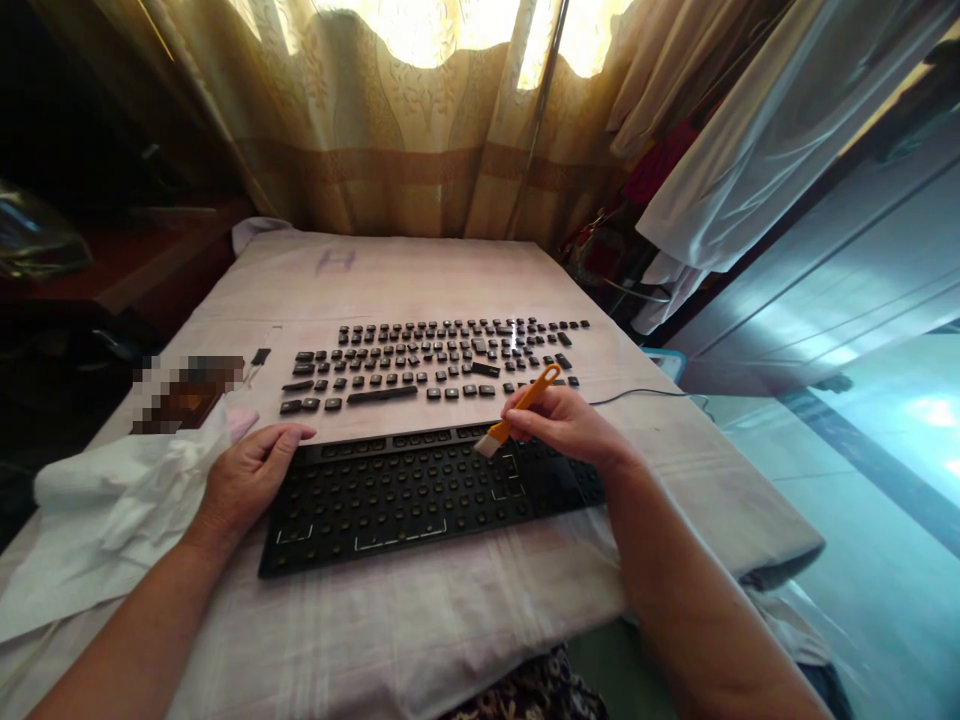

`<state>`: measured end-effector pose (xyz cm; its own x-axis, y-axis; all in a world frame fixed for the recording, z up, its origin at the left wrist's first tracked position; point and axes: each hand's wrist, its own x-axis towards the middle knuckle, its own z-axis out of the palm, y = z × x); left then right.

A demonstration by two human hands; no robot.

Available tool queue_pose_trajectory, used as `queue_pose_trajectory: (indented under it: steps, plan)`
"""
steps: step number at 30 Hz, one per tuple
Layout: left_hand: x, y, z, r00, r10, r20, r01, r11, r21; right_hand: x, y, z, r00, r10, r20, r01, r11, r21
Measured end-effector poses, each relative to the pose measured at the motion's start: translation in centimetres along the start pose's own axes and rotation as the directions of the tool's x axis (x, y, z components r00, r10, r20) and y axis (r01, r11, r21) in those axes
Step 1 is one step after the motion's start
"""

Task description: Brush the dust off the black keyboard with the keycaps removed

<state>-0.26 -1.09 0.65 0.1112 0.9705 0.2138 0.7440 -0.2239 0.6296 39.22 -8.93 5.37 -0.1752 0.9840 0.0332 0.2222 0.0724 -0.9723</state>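
A black keyboard base (420, 500) with its keycaps taken off lies across the cloth-covered table in front of me. My right hand (566, 425) is closed on a small orange-handled brush (521, 408). Its pale bristles touch the upper middle of the keyboard base. My left hand (251, 475) grips the base's left end, thumb on its top corner. Several black keycaps (435, 362) are laid out in rows on the cloth behind the base.
Crumpled white tissue paper (112, 510) lies at the left beside my left hand. A thin cable (645, 393) runs off to the right. The table (675, 480) ends at right, with a floor drop. Curtains (420, 130) hang behind.
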Motion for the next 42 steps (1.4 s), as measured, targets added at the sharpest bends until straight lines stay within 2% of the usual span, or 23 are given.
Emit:
queue_pose_trajectory:
  steps: [3, 9, 13, 21, 27, 32, 38, 42]
  plan:
    - [0.4, 0.0, -0.1, 0.999, -0.043, 0.009, 0.043, 0.999, 0.015, 0.4, -0.2, 0.1, 1.000, 0.018, -0.020, -0.018, 0.999, -0.039]
    - [1.8, 0.5, -0.2, 0.992, -0.117, 0.038, 0.115, 0.992, 0.045, 0.5, 0.1, 1.1, 0.999, -0.054, 0.002, 0.054, 0.985, -0.166]
    - [2.3, 0.9, 0.1, 0.996, -0.090, 0.029, 0.089, 0.995, 0.040, -0.1, 0.6, 1.3, 0.995, -0.097, -0.023, 0.091, 0.976, -0.199]
    - [1.7, 0.0, 0.4, 0.992, -0.130, 0.002, 0.130, 0.991, -0.029, -0.4, 0.8, 1.3, 0.990, -0.137, 0.032, 0.140, 0.939, -0.315]
    - [1.7, -0.4, 0.3, 0.994, -0.108, 0.027, 0.108, 0.994, -0.010, -0.5, 0.5, 1.7, 0.988, -0.150, 0.023, 0.150, 0.935, -0.320]
    - [1.6, -0.7, 0.3, 0.994, -0.101, 0.031, 0.102, 0.995, -0.012, -0.5, 0.5, 1.9, 0.989, -0.148, 0.016, 0.147, 0.954, -0.261]
    - [1.5, -0.5, 0.1, 0.997, -0.069, 0.043, 0.069, 0.998, 0.009, -0.8, 0.5, 1.7, 0.990, -0.119, -0.076, 0.106, 0.981, -0.160]
    - [1.5, -0.2, 0.1, 0.997, -0.063, 0.045, 0.062, 0.998, 0.009, -0.8, 0.3, 1.4, 0.989, -0.126, -0.073, 0.107, 0.970, -0.217]
